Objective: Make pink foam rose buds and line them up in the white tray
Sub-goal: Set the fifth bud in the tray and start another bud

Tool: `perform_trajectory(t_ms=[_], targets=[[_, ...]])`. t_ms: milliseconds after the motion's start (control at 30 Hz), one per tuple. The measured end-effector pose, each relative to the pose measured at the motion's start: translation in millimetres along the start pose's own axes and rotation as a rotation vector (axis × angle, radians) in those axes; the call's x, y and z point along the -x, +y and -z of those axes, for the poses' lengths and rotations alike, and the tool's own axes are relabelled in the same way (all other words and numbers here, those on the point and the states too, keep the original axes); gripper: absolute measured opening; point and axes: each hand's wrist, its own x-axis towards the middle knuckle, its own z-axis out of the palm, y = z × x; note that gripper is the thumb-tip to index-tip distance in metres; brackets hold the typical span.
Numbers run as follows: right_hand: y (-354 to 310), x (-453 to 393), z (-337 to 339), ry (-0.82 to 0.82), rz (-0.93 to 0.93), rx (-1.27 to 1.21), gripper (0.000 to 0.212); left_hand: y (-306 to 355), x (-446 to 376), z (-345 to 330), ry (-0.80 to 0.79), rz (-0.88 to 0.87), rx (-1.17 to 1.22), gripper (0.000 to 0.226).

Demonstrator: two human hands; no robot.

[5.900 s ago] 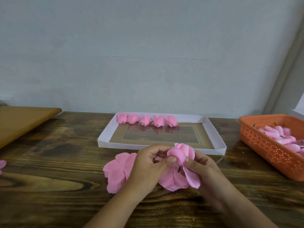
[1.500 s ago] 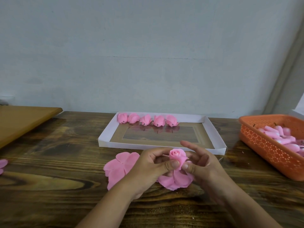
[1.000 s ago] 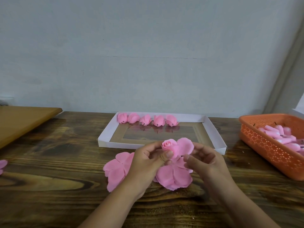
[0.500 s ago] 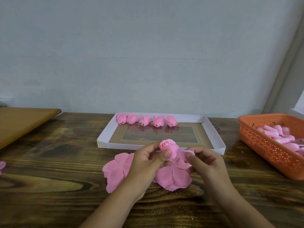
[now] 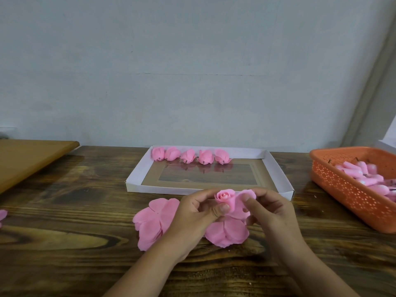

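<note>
Since half a second ago, both hands have stayed almost where they were, and the right hand [image 5: 272, 213] has brought a loose pink petal [image 5: 246, 195] in closer against the side of the rose bud [image 5: 224, 197]; a second ago that petal stood open and wide behind the bud. This suggests another layer is being wrapped on, so the bud is not yet finished.

Head view, the only one: the left hand [image 5: 192, 215] pinches the rose bud between thumb and curled fingers, the thumb pressed low on the bud's front. The bud sits upright between the two hands, its rolled spiral centre facing up. The right hand's fingers are curled round the loose petal just right of the bud, thumb on its near face. Below and between the hands hang more unwrapped petals [image 5: 227, 232] of the same flower, resting on the wooden table [image 5: 64, 243]. Just left of the left hand, partly under its wrist, lies a flat stack of pink petal sheets [image 5: 152, 221].

Beyond the hands stands the white tray [image 5: 137, 176], its near wall just behind the fingertips. Five finished buds [image 5: 189, 156] lie in a row along the tray's far wall, starting at its far left corner; the rest of that row is unfilled. Well to the right of the right hand is an orange basket [image 5: 351, 194] holding pink pieces, too blurred to identify. Far left of the left hand is a lighter wooden board [image 5: 27, 155]
</note>
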Motion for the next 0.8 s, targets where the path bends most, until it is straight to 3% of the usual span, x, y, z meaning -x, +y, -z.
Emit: perform_trajectory(t_ms=[800], targets=[[-0.9,-1.8,-1.5,-0.007,-0.021,-0.003,0.019,-2.0,-0.2,-1.9,-0.045,-0.009,-0.106,0.039]])
